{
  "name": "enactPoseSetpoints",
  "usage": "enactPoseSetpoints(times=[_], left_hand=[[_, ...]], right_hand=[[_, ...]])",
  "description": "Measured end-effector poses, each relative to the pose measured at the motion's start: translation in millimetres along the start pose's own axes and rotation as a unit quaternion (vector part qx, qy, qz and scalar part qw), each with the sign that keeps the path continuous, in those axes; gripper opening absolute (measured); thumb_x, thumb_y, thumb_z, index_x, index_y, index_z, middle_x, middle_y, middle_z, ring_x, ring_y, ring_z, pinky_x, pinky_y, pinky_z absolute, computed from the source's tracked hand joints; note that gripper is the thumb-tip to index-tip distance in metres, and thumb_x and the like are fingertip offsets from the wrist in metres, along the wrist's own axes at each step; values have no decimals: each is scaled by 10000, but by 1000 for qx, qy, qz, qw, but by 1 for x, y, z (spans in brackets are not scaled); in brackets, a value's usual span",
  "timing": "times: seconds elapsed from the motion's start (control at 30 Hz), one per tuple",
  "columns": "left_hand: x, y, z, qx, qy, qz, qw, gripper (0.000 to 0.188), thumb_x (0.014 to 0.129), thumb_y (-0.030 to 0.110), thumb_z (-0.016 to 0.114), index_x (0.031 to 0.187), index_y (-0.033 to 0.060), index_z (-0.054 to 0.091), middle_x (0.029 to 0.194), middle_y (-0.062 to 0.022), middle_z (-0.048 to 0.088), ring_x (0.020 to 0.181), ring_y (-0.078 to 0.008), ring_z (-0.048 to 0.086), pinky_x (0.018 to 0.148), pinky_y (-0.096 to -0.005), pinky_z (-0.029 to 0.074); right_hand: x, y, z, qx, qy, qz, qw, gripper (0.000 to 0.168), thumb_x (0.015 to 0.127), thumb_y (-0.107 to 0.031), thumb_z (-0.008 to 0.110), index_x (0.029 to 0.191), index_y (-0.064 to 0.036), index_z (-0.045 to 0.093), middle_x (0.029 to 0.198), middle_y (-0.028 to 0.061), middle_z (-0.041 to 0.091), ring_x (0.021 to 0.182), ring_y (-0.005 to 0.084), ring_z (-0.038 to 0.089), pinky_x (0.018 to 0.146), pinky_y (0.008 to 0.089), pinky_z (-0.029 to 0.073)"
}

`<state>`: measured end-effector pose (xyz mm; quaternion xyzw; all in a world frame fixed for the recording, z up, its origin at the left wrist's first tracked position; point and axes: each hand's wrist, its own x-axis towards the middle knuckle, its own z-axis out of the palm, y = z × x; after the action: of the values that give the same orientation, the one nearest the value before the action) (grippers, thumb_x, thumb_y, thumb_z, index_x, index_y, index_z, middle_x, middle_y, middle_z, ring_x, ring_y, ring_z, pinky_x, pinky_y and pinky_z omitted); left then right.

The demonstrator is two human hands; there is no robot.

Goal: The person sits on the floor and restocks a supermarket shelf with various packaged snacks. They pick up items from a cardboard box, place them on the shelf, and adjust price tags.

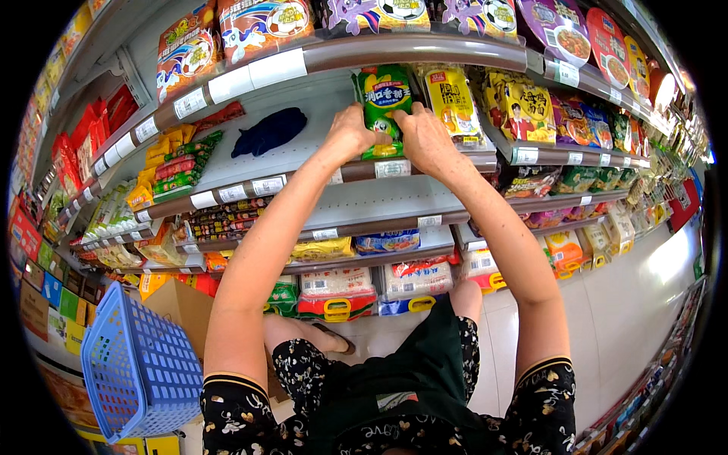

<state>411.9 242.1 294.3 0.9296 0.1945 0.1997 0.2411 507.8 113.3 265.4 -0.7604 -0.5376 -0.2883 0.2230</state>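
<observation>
Both my hands are on a green plastic snack packet (388,94) that stands upright near the front of a store shelf. My left hand (354,132) grips its left edge, with the thumb across the lower front. On its right edge is my right hand (425,136), fingers bent against the packet. Just to the right stands a yellow packet (453,102) in clear wrapping. A dark blue cloth (270,132) lies crumpled on the same shelf, left of my hands.
Green and red wrapped sausages (185,165) lie further left. Above runs a shelf edge (409,52) under large snack bags. Lower shelves hold more packets, with rice bags (336,287) at the bottom. A blue plastic basket (142,364) and a cardboard box (183,307) stand at lower left.
</observation>
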Motion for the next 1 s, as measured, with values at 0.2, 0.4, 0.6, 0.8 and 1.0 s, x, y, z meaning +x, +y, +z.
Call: enactPoseSetpoints(times=[0.2, 0.4, 0.6, 0.8, 1.0], left_hand=[[5, 1, 16, 7, 98, 51, 994, 998, 584, 338, 817, 1345, -46, 297, 1252, -273, 463, 1204, -386, 413, 1003, -402, 354], [7, -2, 33, -71, 8, 31, 997, 918, 786, 290, 676, 1434, 1, 93, 1374, -306, 313, 1243, -398, 382, 1045, -377, 311], [11, -3, 38, -46, -17, 0, 999, 966, 805, 299, 655, 1424, -6, -20, 1378, -420, 102, 1295, -499, 219, 1085, -406, 252], [7, -1, 31, -50, -19, 10, 999, 877, 824, 278, 630, 1418, -28, 61, 1303, -388, 294, 1225, -496, 330, 1038, -428, 310], [-28, -26, 37, 53, 306, 270, 911, 439, 827, 109, 576, 1239, 8, 463, 1047, -217, 532, 1004, -394, 488, 885, -439, 384]], right_hand=[[-7, 14, -20, -28, 131, 1, 991, 261, 750, -79, 608, 1007, -38, 621, 946, 188, 535, 956, 348, 501, 824, 455, 403], [-15, 63, 0, -107, 98, 75, 987, 514, 849, -379, 544, 1325, -227, 425, 1388, 268, 280, 1213, 501, 322, 909, 576, 344], [-16, 59, 15, -80, 105, 138, 982, 506, 884, -401, 485, 1361, -279, 368, 1422, 237, 240, 1182, 556, 299, 868, 609, 359], [-18, 60, 12, -73, 89, 128, 985, 500, 888, -394, 479, 1357, -247, 384, 1411, 243, 261, 1187, 540, 316, 897, 588, 350], [-57, 45, -8, 8, 243, 26, 970, 413, 846, -152, 545, 1234, -35, 467, 1234, 229, 438, 1100, 404, 430, 893, 469, 348]])
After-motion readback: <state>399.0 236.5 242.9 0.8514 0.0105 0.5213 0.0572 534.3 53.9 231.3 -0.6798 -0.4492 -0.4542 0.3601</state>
